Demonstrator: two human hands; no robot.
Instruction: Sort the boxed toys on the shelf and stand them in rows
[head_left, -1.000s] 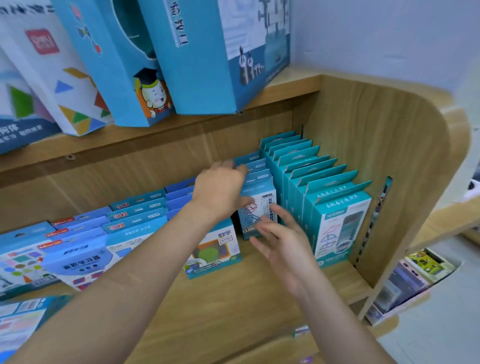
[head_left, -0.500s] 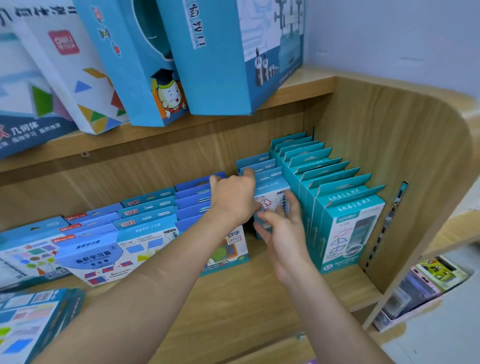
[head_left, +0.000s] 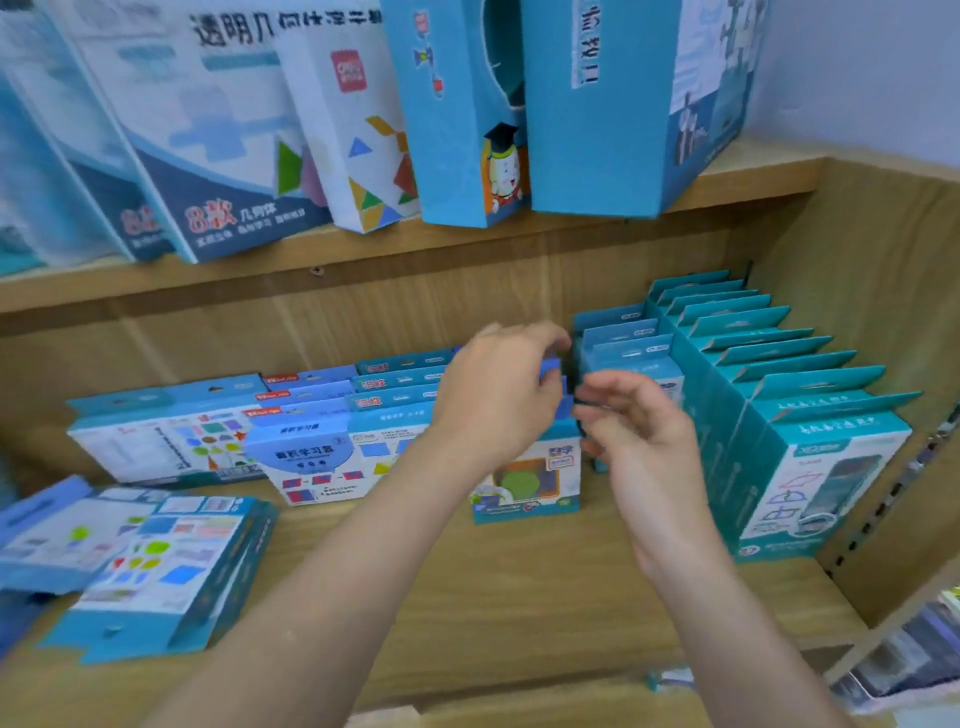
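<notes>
Wooden shelf (head_left: 519, 597), light oak grain, under an upper board loaded with large leaning boxes (head_left: 613, 104). Motion blur across the whole frame, so I keep fine detail loose.

Teal boxes (head_left: 810, 467) stand in a tidy front-to-back row against the right-hand wall. Just left of them, a shorter row of light-blue boxes (head_left: 623, 343) stands behind my hands. Further left, flatter boxes (head_left: 311, 452) lean back in overlapping rows, and a loose pile (head_left: 156, 561) lies flat at the near left corner, not yet stood up.

Left hand (head_left: 498, 395): curled over the tops of dark-blue boxes (head_left: 550, 371), fingers folded down on their upper edges. Closed on them, as far as I can judge. Right hand (head_left: 644, 441): fingers half-curled, nothing visibly in it, hovering just beside the front of the light-blue row. Whether it touches the front box I cannot tell.

A small box with a green disc window (head_left: 524, 483) stands below the left grip, between the two hands.

My read of the step: squaring up the dark-blue row beside the light-blue one. To do it well, I would press the tops together with the left while the right steadies the neighbouring row from the front, so nothing topples forward. Keep faces outward and bases flush on the shelf.
</notes>
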